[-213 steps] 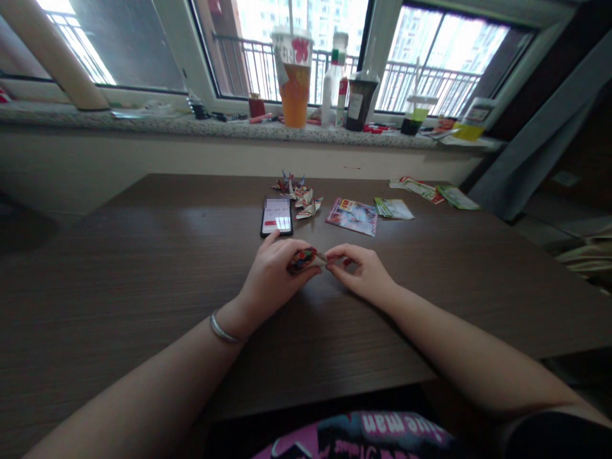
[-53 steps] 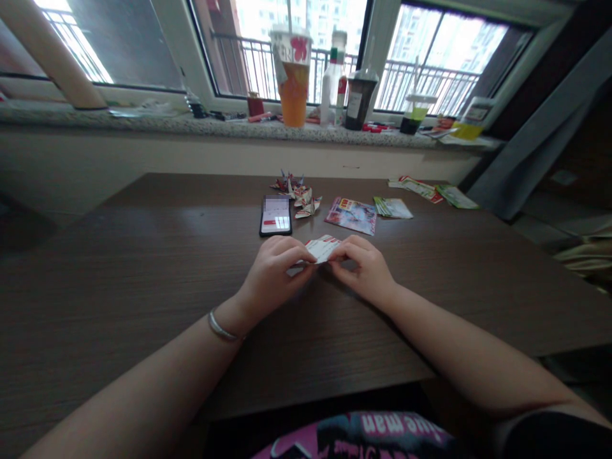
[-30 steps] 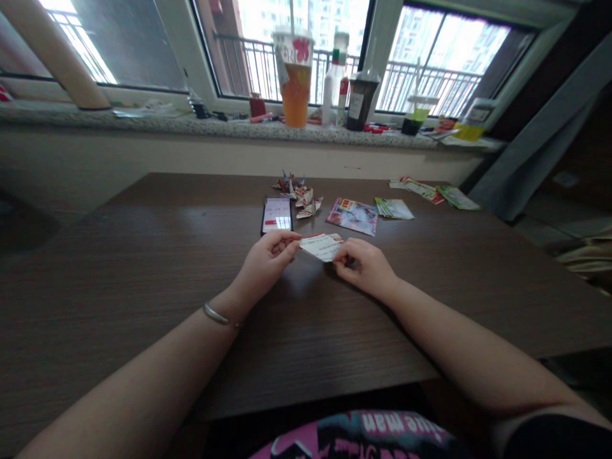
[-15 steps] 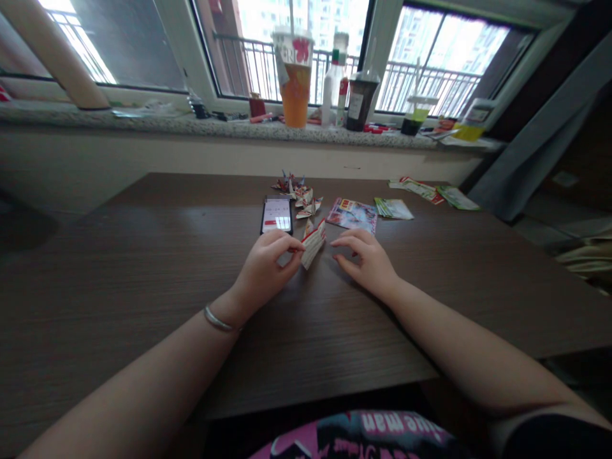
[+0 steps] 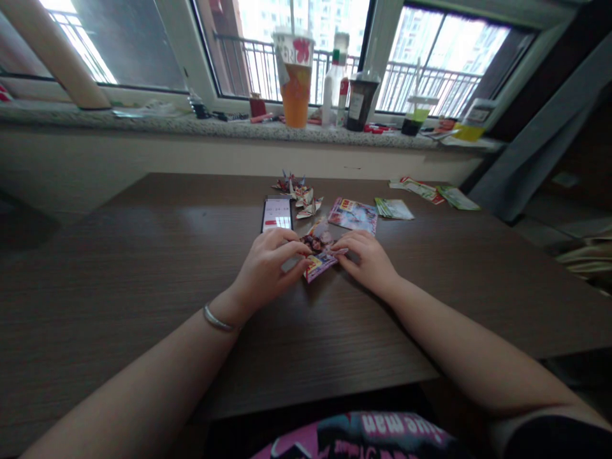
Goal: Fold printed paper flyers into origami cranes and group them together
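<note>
Between my hands is a folded piece of printed paper (image 5: 321, 260), its colourful picture side showing and creases across it. My left hand (image 5: 272, 262) pinches its left edge between thumb and fingers. At the opposite edge, my right hand (image 5: 366, 258) grips the paper with its fingertips. Just behind my left fingers lies a phone (image 5: 277, 213) with a lit screen. Several folded paper figures (image 5: 306, 203) sit in a cluster beyond the paper. To their right rests a stack of colourful printed sheets (image 5: 354, 215).
Green and white paper pieces (image 5: 394, 209) lie right of the stack, with more printed papers (image 5: 423, 190) near the table's back right edge. On the stone windowsill (image 5: 229, 131) stand an orange drink cup (image 5: 296, 95), bottles (image 5: 331, 92) and a dark drink cup (image 5: 361, 102).
The paper has turned from its white, text-printed side to its colourful side and now lies lower and wider. My right hand, apart from it before, has closed on its right edge.
</note>
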`<control>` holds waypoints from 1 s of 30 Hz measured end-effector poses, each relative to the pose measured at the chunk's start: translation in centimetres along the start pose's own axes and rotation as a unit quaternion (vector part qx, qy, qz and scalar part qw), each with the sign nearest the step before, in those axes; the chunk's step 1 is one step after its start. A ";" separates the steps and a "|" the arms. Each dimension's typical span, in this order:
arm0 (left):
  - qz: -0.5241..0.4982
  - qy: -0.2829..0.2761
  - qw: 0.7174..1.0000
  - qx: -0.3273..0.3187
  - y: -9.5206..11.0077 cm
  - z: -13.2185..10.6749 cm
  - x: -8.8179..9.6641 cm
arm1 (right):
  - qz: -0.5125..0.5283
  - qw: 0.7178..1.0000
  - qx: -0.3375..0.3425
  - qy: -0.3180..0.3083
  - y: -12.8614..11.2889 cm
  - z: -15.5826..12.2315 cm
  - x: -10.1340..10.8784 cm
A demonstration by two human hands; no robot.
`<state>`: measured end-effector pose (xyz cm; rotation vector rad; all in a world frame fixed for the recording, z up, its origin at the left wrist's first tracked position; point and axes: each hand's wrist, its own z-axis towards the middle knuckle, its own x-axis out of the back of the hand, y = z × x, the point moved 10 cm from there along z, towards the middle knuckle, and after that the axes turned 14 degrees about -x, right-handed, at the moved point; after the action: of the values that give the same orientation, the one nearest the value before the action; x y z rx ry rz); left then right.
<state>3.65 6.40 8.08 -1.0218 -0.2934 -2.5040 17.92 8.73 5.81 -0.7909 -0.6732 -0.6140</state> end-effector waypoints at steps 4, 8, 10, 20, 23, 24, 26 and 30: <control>0.003 -0.042 0.999 -0.018 0.3 0.2 -0.7 | -0.022 0.999 0.002 -0.039 -0.1 -0.1 -0.8; -0.002 -0.094 0.995 -0.022 0.0 -0.1 -2.3 | -0.034 0.997 -0.008 -0.070 0.3 -0.2 -1.7; 0.011 -0.124 0.992 -0.007 -0.4 -0.5 -3.1 | -0.041 0.995 -0.016 -0.085 0.7 -0.3 -2.3; 0.040 -0.167 0.983 0.070 -2.1 -1.7 -4.0 | -0.073 0.991 0.006 -0.115 1.1 -0.5 -3.5; 0.075 -0.167 0.977 0.108 -3.1 -2.1 -3.9 | -0.053 0.989 0.038 -0.134 0.4 -0.7 -3.7; 0.087 -0.169 0.975 0.118 -3.3 -2.3 -3.9 | -0.045 0.987 0.052 -0.142 0.1 -0.8 -3.7; 0.105 -0.178 0.970 0.124 -3.6 -2.5 -4.0 | -0.032 0.984 0.079 -0.156 -0.6 -1.2 -3.9; 0.105 -0.201 0.968 0.111 -3.5 -2.9 -4.6 | -0.037 0.983 0.073 -0.165 -0.7 -1.3 -4.0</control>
<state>3.29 9.90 2.66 -1.3805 -0.5411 -2.0098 15.28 8.28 2.52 -0.7389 -1.0439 -0.4984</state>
